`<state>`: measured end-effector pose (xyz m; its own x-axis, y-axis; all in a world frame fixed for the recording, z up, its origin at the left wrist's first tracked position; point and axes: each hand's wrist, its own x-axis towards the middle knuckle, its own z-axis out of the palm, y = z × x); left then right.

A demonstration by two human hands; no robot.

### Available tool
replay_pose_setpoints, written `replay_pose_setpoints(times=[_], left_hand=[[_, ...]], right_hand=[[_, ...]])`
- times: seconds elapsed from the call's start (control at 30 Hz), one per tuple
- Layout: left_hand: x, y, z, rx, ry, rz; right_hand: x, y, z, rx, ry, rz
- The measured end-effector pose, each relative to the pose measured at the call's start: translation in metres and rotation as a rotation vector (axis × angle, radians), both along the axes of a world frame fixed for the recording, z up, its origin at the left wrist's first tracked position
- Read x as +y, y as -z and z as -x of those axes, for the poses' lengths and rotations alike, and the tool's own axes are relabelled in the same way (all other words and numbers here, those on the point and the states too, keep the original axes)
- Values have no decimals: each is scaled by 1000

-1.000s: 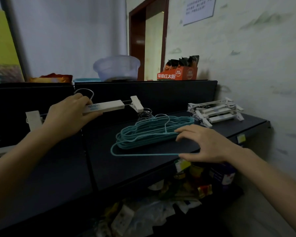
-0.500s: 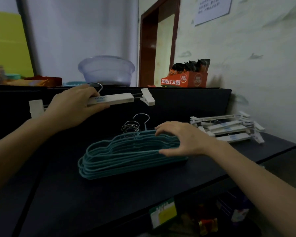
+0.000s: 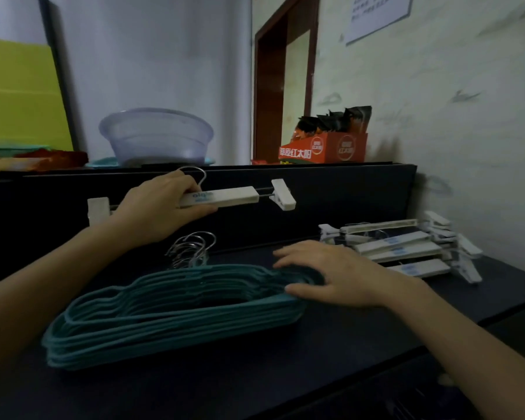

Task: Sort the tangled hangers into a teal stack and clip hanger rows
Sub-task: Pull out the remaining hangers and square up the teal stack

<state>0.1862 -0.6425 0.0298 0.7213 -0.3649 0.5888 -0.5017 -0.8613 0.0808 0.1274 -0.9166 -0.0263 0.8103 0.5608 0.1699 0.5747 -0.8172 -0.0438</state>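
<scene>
Left hand (image 3: 161,207): clenched round the white bar of one clip hanger (image 3: 225,199), fingers over the top, thumb underneath. The hanger is held roughly level in the air in front of the black back panel (image 3: 346,192), clear of the shelf surface. A white clip shows at each end of its rod. Its wire hook rises just behind the knuckles.

Right hand (image 3: 331,274): released, fingers straight and spread, lying flat on the right end of the teal stack (image 3: 170,316). The thumb rests against the stack's front rim. No finger curls round a hanger.

Teal stack: flat on the dark shelf (image 3: 255,383), mid-surface. Its left end lies nearer the front edge and its right end further back. The metal hooks (image 3: 191,248) are bunched together and point toward the back edge.

Clip hanger pile (image 3: 406,247): at the back right corner of the shelf, white bars overlapped and roughly parallel, clips projecting at the right. It is near the right hand but apart from it, and apart from the teal stack.

Ledge above the back panel: translucent basin (image 3: 156,134) left of centre; orange carton (image 3: 325,150) of dark packets toward the right end, near the wall.
</scene>
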Motion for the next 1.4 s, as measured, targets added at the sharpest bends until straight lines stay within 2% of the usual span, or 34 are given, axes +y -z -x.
replay_pose_setpoints(times=[0.37,0.57,0.67,0.73,0.83,1.0,1.2,1.4], left_hand=[[-192,12,-19,135,151,-1],[-300,33,-41,253,90,57],[-333,49,-50,319,35,32],[-343,57,-54,291,-10,-33],[-346,65,-55,236,-72,-156],[-327,63,-42,121,-115,-249],[-245,45,-3,-44,-224,-175],[-131,47,60,-74,-492,-108]], right_hand=[[-207,-33,7,-105,265,-205],[-275,-41,5,-147,322,-313],[-291,-41,2,-132,289,-359],[-298,-39,-1,-121,274,-354],[-305,-35,-11,-106,258,-345],[-291,-29,-33,-66,178,-323],[-227,-29,-66,-59,11,-299],[-119,-29,-73,-67,-216,-283]])
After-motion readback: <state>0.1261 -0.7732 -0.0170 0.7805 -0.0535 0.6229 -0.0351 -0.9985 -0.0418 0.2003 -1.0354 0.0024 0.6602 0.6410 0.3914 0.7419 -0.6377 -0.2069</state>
